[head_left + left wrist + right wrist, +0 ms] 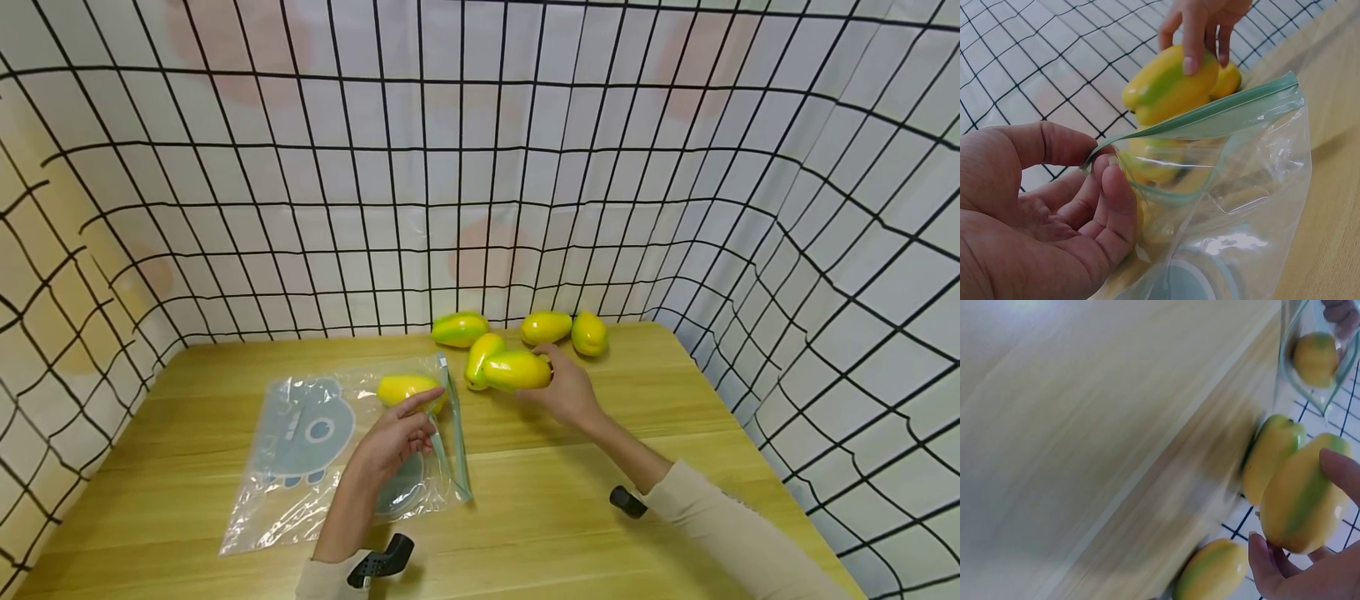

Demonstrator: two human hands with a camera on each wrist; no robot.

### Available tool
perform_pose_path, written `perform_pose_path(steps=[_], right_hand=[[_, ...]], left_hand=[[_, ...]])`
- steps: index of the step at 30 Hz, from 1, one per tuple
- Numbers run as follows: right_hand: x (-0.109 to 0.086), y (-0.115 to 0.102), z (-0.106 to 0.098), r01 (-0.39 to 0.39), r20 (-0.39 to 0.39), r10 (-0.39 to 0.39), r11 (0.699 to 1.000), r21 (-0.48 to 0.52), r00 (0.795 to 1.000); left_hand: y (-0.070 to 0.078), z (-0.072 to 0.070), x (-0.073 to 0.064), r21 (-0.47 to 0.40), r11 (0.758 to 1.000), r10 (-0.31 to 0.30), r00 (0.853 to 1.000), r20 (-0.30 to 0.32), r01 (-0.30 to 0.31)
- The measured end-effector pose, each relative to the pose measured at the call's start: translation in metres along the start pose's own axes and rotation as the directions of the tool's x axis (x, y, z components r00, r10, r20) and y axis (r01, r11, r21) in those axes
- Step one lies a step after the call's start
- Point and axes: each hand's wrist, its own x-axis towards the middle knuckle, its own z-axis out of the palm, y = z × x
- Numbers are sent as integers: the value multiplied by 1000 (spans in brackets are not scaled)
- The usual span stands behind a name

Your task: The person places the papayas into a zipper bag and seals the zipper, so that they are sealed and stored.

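The right hand (566,387) holds 1 yellow mango (517,370) with a green band, its thumb and fingers clamped on the end and the sides of the fruit. This mango is to the right of the mouth of a transparent bag (281,525), outside of it. The left hand (393,446) pinches the bag at its green strip (456,417); in the left wrist view the tips of the digits are together on this edge. The right wrist view shows the mouth of the bag spread apart, with 1 more mango (401,388) inside, near the opening.

Another mango (480,358) is just behind the held fruit in the head view, but from these angles I cannot tell if the 2 are touching. Near the back edge of the wooden table (525,533) lie 3 others: 1 at the left (460,330), and 2 close together at the right (546,327).

The bag carries a blue-grey printed figure (288,446), and its body lies on the table. A black grid (427,203) stands behind the table. The person wears light sleeves (750,533), with a black device (386,562) at the left wrist.
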Motion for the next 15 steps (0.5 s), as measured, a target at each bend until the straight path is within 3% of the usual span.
perform_pose_path(steps=[15], right_hand=[[-16,-16,14,-34,155,27,999,38,988]], left_hand=[[-1,0,1,-12,1000,2,1000,15,-2]])
